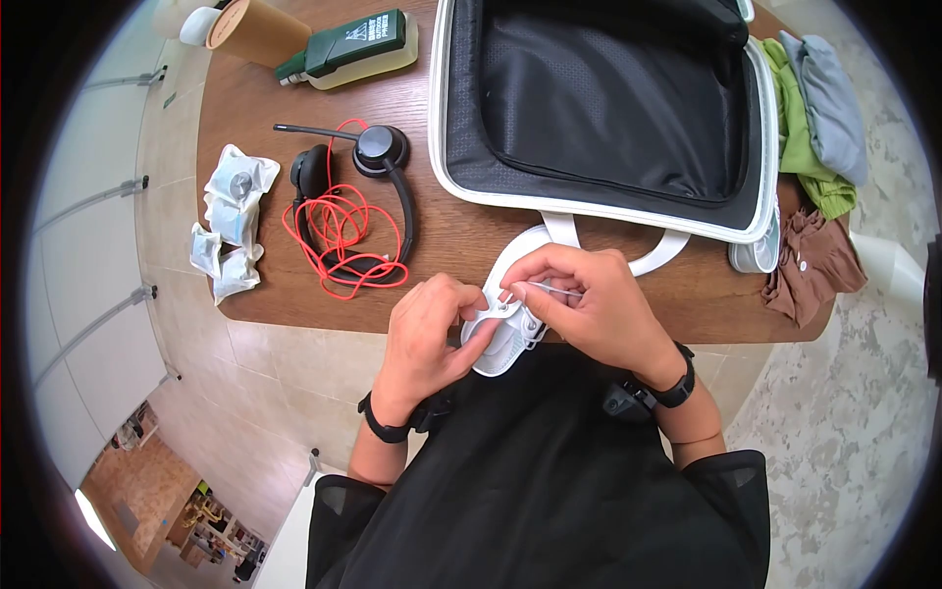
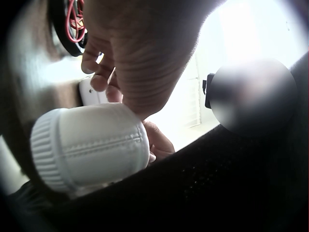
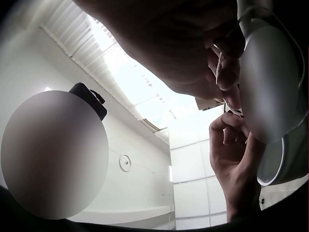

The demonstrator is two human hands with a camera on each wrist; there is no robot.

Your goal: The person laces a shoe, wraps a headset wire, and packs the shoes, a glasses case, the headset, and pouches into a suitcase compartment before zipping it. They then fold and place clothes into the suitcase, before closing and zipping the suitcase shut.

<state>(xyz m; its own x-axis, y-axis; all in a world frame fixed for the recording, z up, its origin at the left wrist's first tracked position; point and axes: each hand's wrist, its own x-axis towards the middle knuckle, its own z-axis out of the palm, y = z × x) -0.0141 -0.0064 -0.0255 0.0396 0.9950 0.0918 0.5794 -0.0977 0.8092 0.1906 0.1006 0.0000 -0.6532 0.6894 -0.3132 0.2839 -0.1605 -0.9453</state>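
Observation:
A white lace-up shoe (image 1: 502, 355) is held at the table's front edge, close to the body. My left hand (image 1: 424, 339) grips its side, thumb laid along the eyelet area. Beside it, my right hand (image 1: 599, 299) pinches a thin white shoelace (image 1: 561, 290) between thumb and forefinger, close above the eyelets. In the left wrist view the shoe's rounded end (image 2: 99, 145) shows a stitched seam and a ribbed sole edge. In the right wrist view, the fingers of both hands meet at the lace; a blurred patch hides part of the shoe.
Behind the hands lies an open black-lined case (image 1: 608, 98) with white trim and a white handle (image 1: 659, 253). To the left are a headset (image 1: 381, 149) with red cable, white packets (image 1: 235, 218), a green-cased bottle (image 1: 353, 54) and a brown cylinder (image 1: 257, 34). Folded clothes (image 1: 822, 108) lie right.

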